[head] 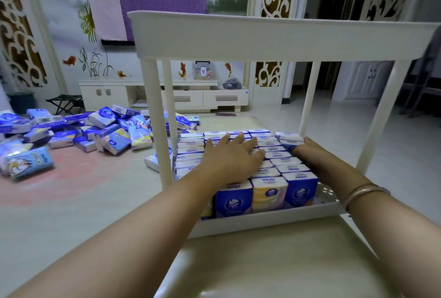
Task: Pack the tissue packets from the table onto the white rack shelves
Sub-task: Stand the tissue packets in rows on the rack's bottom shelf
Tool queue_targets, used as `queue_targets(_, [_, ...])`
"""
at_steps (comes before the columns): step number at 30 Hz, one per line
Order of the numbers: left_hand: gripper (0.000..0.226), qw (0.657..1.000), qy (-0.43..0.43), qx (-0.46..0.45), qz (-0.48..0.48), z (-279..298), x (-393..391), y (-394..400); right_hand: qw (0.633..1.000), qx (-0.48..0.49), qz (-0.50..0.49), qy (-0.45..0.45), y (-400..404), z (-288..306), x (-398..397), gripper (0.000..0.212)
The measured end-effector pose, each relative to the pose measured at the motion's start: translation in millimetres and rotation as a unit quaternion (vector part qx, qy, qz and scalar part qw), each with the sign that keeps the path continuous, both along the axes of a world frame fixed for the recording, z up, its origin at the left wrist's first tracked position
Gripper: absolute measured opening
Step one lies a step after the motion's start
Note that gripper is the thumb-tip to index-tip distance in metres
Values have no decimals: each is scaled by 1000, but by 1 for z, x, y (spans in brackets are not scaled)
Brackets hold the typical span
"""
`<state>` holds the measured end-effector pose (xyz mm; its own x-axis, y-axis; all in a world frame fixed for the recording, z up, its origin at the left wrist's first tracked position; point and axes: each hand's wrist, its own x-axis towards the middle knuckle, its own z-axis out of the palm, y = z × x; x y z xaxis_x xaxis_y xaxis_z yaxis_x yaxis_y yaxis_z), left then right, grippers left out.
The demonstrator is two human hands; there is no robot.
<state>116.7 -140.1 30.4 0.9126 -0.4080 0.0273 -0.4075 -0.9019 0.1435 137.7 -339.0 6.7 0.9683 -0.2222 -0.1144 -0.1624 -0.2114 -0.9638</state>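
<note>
- Many Vinda tissue packets stand on end in tight rows on the lower shelf of the white rack; upright packing looks chosen to fit the most per shelf and keep the rows self-supporting.
- Left hand lies flat on top of the packed rows, fingers straight and spread toward the far side, gripping nothing; likely pressing the tops level and steadying the block.
- Right hand reaches in along the right side of the rows, fingertips at the far right packets; fingers partly hidden, so whether it pinches a packet or only pushes cannot be told.
- Judgement: both hands are squaring and compacting the rows, closing gaps toward the right edge, where a strip of bare shelf shows.
- Orientation: packed packets have their long axis vertical, broad printed faces toward the camera, narrow top ends with the brand name facing up; rows run from the near rim to the far rim.
- Loose pile of tissue packets lies on the table to the left, well apart from the hands, packets flat or tilted, long axes pointing every way.
- Upper shelf contents not visible from below.
- Much of the task appears left to do, judging by the pile.
</note>
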Motion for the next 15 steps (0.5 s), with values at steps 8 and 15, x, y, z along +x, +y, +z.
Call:
queue_targets(8, [57, 1000, 6, 5, -5, 1, -3, 1, 996, -51, 79, 2, 5, 5, -7, 23])
queue_targets(15, [56, 1000, 10, 0, -4, 2, -6, 0, 990, -104, 95, -6, 5, 3, -3, 26])
